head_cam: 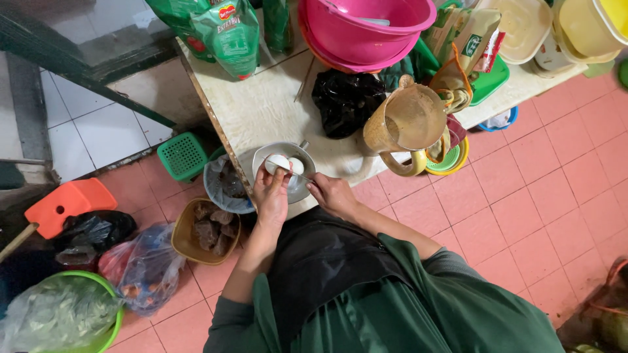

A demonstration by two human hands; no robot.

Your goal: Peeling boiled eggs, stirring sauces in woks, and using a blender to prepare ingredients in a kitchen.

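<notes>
This is a home kitchen corner: a worktable (261,111) crowded with plastic bowls (360,33), a jug (405,121) and food pouches (229,36), above a tiled floor (543,189).

Light: we see soft, even daylight, fairly bright.
Shadows: dim beneath the pale stone desk (261,104).
Focus: sharp centrally.
Edges: wide-angle bending; corners slightly darker.

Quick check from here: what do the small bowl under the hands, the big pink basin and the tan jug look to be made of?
Small bowl: likely metal, grey with a dull shine and a thin rim. Pink basin: looks like plastic, uniformly bright, glossy and smooth. Tan jug: probably translucent plastic with a cloudy wall; its yellow handle looks moulded.
</notes>
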